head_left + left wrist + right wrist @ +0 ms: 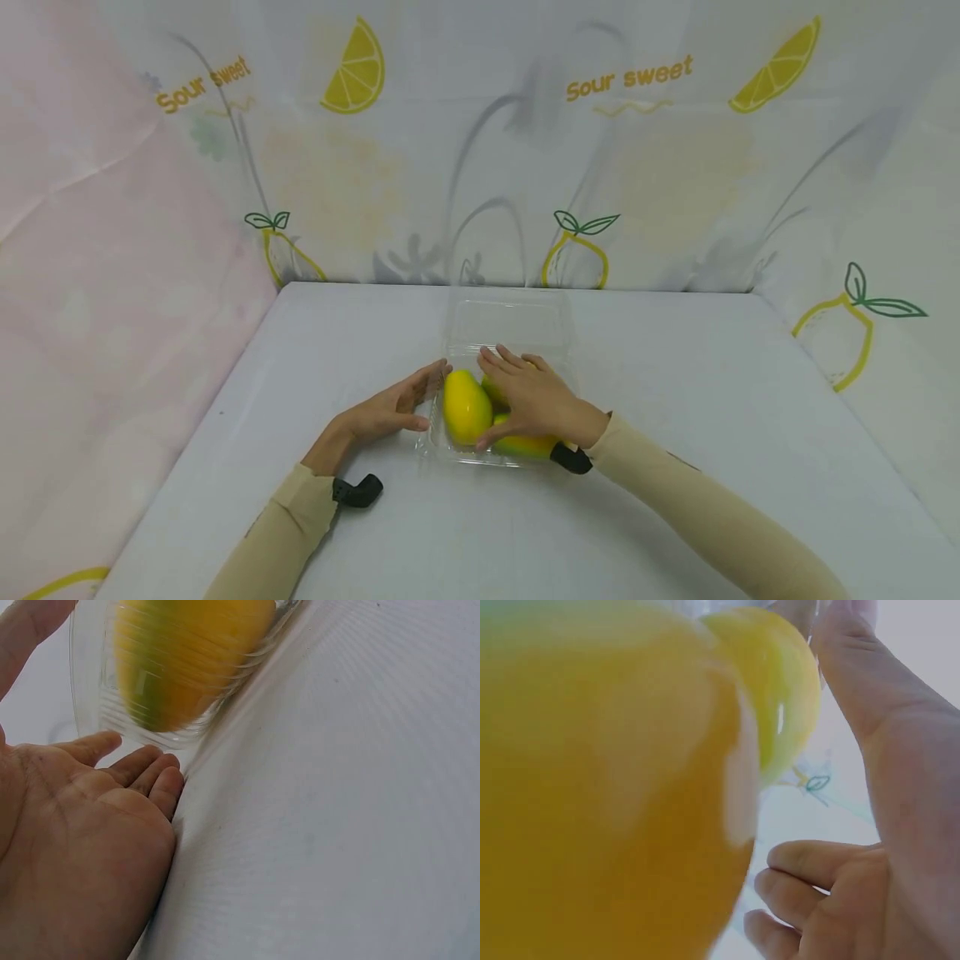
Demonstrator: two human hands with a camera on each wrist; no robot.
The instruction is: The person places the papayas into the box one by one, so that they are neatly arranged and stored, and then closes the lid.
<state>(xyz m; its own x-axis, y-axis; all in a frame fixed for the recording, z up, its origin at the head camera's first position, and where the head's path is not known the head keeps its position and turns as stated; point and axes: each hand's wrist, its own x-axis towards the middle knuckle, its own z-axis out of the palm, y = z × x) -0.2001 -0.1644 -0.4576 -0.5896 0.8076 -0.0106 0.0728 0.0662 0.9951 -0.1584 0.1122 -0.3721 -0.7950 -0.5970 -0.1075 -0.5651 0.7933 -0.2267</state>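
Note:
A clear plastic clamshell box (480, 457) lies with its lid (510, 323) laid back. Several yellow-green mangoes sit inside; the left mango (467, 408) shows fully, the others partly under my hand. My left hand (386, 412) is beside the box's left wall, palm toward it, fingers loosely extended. Through the ribbed wall, the left wrist view shows a mango (187, 660) just beyond those fingers. Over the mangoes spreads my right hand (536, 404), its thumb low near the front mango (525, 446). In the right wrist view a mango (607, 795) looms close, apart from the fingers.
The box stands on a white table (360, 333) in front of a lemon-printed cloth backdrop (420, 183). Black wrist mounts (358, 492) sit at both sleeve cuffs. A pinkish cloth (97, 292) hangs along the left side.

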